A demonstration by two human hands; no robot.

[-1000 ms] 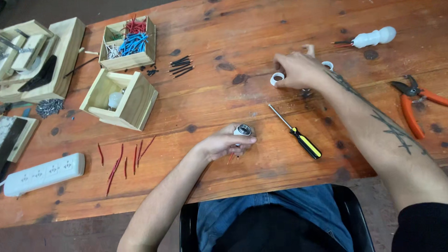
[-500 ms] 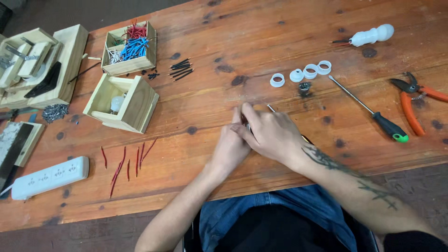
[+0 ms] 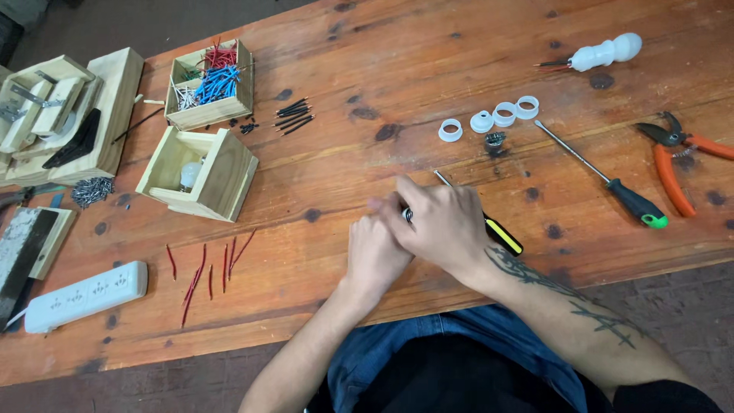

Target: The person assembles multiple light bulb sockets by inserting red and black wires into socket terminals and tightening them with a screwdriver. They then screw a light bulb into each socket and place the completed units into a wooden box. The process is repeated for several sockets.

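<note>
Both hands meet over the near middle of the wooden table (image 3: 397, 69). My left hand (image 3: 372, 252) holds a small metal and white round part, of which only a sliver (image 3: 408, 216) shows. My right hand (image 3: 440, 226) lies over it, fingers closed on the same part. A yellow-and-black screwdriver (image 3: 501, 233) lies under my right hand, its shaft poking out beyond the fingers. Several white plastic rings (image 3: 493, 118) and a small dark metal piece (image 3: 495, 141) lie in a row further back.
A green-tipped black screwdriver (image 3: 612, 183) and orange pliers (image 3: 677, 157) lie right. A white-handled tool (image 3: 600, 53) sits far right. Wooden boxes (image 3: 202, 172), a box of coloured wires (image 3: 210, 84), loose red wires (image 3: 206, 268), black pins (image 3: 292, 116) and a white power strip (image 3: 84, 294) lie left.
My right hand left the white rings at the back and came down onto the part in my left hand. The two hands now grip it together.
</note>
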